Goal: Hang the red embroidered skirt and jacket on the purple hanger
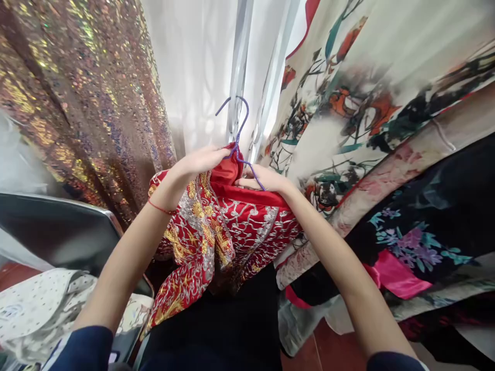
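Note:
A red garment (255,216) with gold and silver embroidery hangs in front of me, its collar and front opening toward me. A purple wire hanger (243,123) sticks up from its neck, the hook at the top, one sloping arm showing over the red lining. My left hand (203,158) is closed on the garment's collar at the left of the hanger. My right hand (265,179) is closed at the neckline on the right, its thumb inside and the hanger arm lying across the fingers. Most fingertips of both hands are hidden by cloth.
A sequined cloth (96,77) hangs at the left, and a white curtain (189,62) behind. Floral garments (348,113) and a dark embroidered one (421,206) hang close on the right. At lower left stands a black chair (58,226) with a dotted white cloth (34,304).

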Available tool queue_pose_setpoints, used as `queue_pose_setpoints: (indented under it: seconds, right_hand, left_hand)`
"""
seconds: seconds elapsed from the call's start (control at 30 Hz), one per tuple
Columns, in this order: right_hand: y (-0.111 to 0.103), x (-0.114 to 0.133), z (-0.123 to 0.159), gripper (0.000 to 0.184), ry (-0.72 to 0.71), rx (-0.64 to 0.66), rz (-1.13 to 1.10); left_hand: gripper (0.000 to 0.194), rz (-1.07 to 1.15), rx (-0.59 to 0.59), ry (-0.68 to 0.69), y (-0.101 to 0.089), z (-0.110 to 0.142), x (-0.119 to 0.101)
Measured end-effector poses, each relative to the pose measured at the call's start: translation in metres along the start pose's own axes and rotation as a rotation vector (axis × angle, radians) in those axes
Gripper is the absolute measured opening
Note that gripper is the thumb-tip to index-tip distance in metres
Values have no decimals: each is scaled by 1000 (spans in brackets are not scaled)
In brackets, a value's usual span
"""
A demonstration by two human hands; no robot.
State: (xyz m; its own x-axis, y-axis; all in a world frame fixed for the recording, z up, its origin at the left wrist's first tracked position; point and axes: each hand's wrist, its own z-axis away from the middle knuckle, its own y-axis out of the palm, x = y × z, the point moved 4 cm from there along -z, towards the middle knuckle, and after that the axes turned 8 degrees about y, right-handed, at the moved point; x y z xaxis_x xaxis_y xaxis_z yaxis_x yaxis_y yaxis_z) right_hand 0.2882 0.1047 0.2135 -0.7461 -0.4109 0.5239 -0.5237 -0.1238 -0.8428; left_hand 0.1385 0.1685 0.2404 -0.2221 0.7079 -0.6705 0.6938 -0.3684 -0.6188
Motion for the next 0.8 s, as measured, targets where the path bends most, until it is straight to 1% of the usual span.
queue_pose_setpoints:
  seconds: [0.07,0.1,0.13,0.17,0.2,0.23,0.27,0.3,0.33,0.37,0.4,0.47,0.5,0.53,0.57,0.6,0.67,0.73,0.8]
  right_hand:
    - [-1,-4,4,27,29,-35,31]
    - [-1,-7,7,25,57,-51,40]
    - [-2,-10,11,22,87,-61,56]
    - [-2,-13,17,19,122,-78,72]
    - [-3,-16,23,17,161,-110,89]
    - [-3,-18,29,16,200,-155,107]
    - [-3,-19,36,18,236,-200,124]
    - [-1,-18,42,20,270,-242,141]
    - [1,-16,48,23,305,-286,159]
    - [5,-13,53,25,345,-330,182]
    - [9,-9,58,27,392,-376,211]
    - [19,0,64,27,486,-495,275]
    - [24,6,67,27,518,-568,302]
    - [28,10,68,27,530,-636,321]
    - [32,15,68,27,524,-690,328]
    - [35,18,68,26,511,-718,321]
    - [40,20,64,23,499,-697,278]
    - [41,18,60,19,509,-638,235]
    - [40,15,58,17,511,-613,216]
  left_hand:
    - [35,-7,-36,45,1,6,0]
    - [33,-23,-96,89,-1,15,-2]
    - [30,-50,-192,142,-4,28,-4]
    - [26,-88,-331,201,-6,46,-7]
    - [21,-125,-496,242,-7,68,-10]
    - [18,-161,-650,252,-5,94,-11]
    - [15,-183,-802,236,2,122,-11]
    - [14,-169,-912,182,13,149,-9]
    - [13,-103,-959,117,30,173,-5]
    - [12,1,-946,30,51,192,0]
    - [13,126,-876,-39,76,206,6]
    - [16,312,-637,-153,130,218,15]
    - [16,336,-566,-193,153,220,20]
    - [19,301,-555,-204,170,220,24]
    - [25,232,-566,-210,182,218,30]
    - [26,142,-604,-222,188,217,37]
    - [27,-62,-696,-253,191,216,55]
    - [36,-257,-777,-276,185,219,74]
    - [54,-436,-863,-282,174,224,93]
